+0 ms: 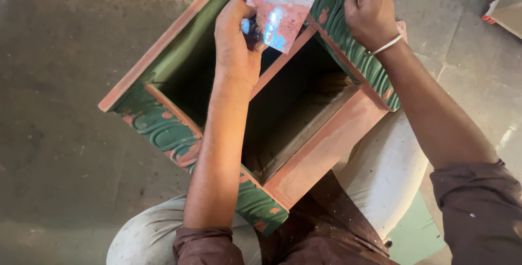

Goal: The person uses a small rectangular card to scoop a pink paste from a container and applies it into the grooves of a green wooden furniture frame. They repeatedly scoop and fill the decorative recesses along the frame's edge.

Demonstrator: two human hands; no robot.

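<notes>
A wooden frame point(321, 145) with green carved wavy sides and reddish-brown filler patches rests on my lap, tilted, its hollow inside dark. My left hand point(235, 42) grips a flat scraper card point(280, 9) smeared with pinkish-red putty, held above the frame's middle rail. My right hand point(367, 4) presses its fingers on the upper green carved side point(353, 53), next to the card's top edge. A metal bangle point(387, 44) sits on my right wrist.
A grey concrete floor point(60, 107) lies all around. A pale green sheet point(416, 227) shows under my right leg. The corner of a board with a red edge point(503, 9) lies at the top right.
</notes>
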